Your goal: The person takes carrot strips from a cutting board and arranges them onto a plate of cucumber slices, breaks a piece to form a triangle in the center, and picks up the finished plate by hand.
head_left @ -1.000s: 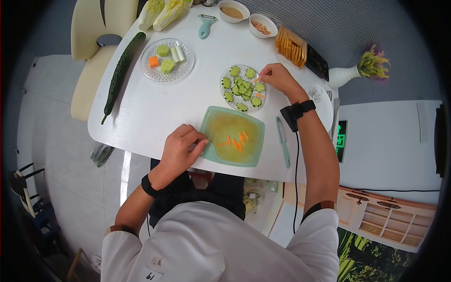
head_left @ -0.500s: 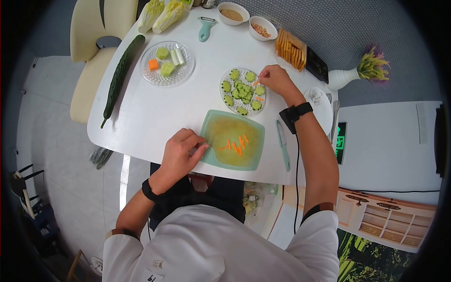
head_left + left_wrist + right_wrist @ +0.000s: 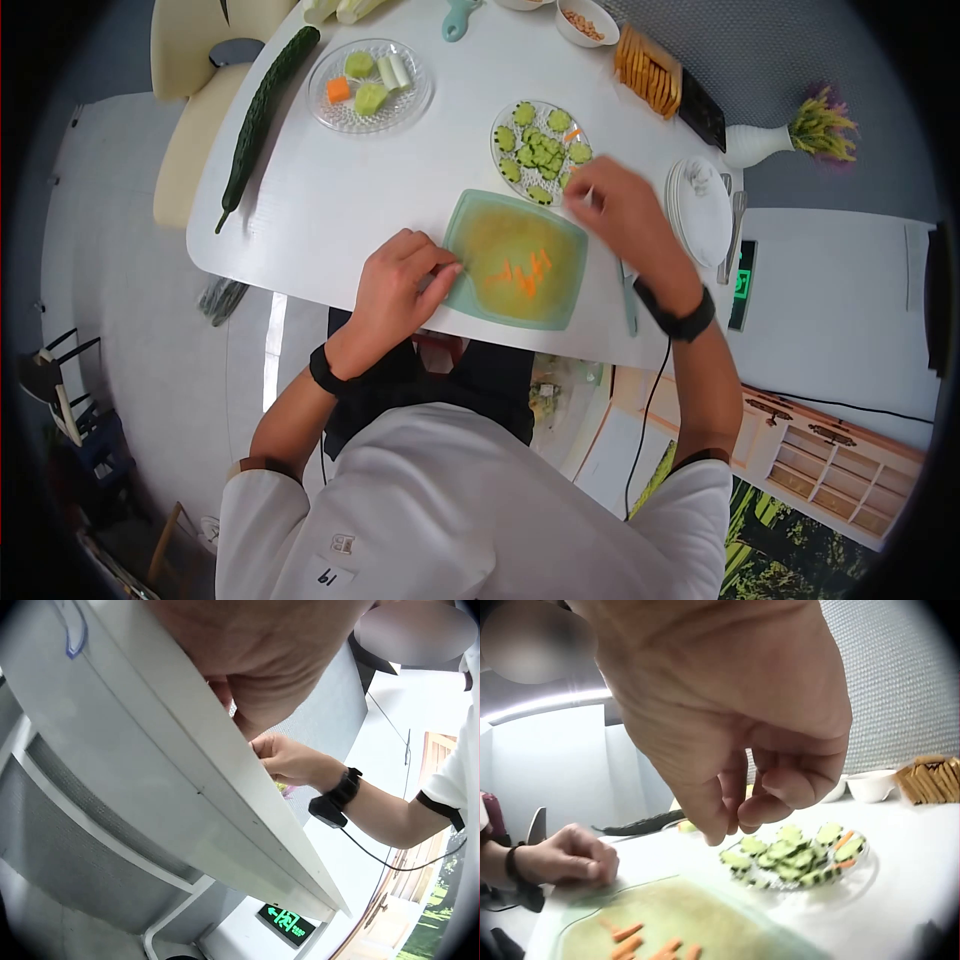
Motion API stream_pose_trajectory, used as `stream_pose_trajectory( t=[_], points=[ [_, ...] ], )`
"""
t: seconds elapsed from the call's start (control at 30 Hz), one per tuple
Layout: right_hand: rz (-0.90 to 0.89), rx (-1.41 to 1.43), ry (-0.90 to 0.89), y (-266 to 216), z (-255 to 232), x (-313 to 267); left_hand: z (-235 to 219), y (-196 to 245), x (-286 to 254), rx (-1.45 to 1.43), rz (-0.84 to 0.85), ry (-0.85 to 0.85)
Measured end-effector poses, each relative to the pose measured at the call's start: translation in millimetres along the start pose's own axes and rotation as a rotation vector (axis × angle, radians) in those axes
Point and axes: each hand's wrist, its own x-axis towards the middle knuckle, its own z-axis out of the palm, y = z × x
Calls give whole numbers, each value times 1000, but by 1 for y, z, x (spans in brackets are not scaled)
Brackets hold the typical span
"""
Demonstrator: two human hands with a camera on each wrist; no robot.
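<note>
Mid-air over the right edge of the green cutting board (image 3: 568,290), my right hand (image 3: 625,215) has its fingers loosely bent. Nothing shows between its thumb and fingertips (image 3: 750,817) in the right wrist view. Several carrot sticks (image 3: 527,272) lie on the board. Beyond it stands a clear plate (image 3: 860,876) of scalloped cucumber slices (image 3: 541,152), with carrot sticks (image 3: 844,840) between some slices on its right side. My left hand (image 3: 405,280) rests at the board's left edge, fingers loosely curled, fingertips right at the rim.
A knife (image 3: 629,300) lies right of the board, partly behind my right wrist. Stacked white plates (image 3: 708,225) and cutlery stand farther right. At the back left are a whole cucumber (image 3: 262,125) and a glass plate (image 3: 345,118) with vegetable chunks. Crackers (image 3: 647,72) and a vase (image 3: 757,145) line the wall.
My right hand has drawn back from the cucumber plate toward the board, and the carrot stick at its fingertips now lies on the plate. My left hand stays at the board's edge. The head view has shifted.
</note>
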Motion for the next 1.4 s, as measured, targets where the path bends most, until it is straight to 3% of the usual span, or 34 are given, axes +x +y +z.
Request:
stream_pose_trajectory(
  t=[0.07, 0.4, 0.57, 0.67, 1.17, 1.4],
  points=[
    [-109, -34, -144, -3, 17, -26, 1, -1, 0, 8, 8, -7],
    [-87, 27, -170, -17, 55, -65, 2, -2, -3, -3, 4, 35],
    [-437, -28, -53, -29, 78, -57, 3, -3, -4, -24, -6, 38],
    [-499, -130, -69, -34, 85, -52, 2, -3, -4, -5, 20, 35],
    [-573, -341, -3, -44, 90, -44, 3, -5, -4, -20, 18, 54],
    [-594, -305, -49, -43, 90, -45, 3, -3, -4, -22, 26, 61]
  ],
)
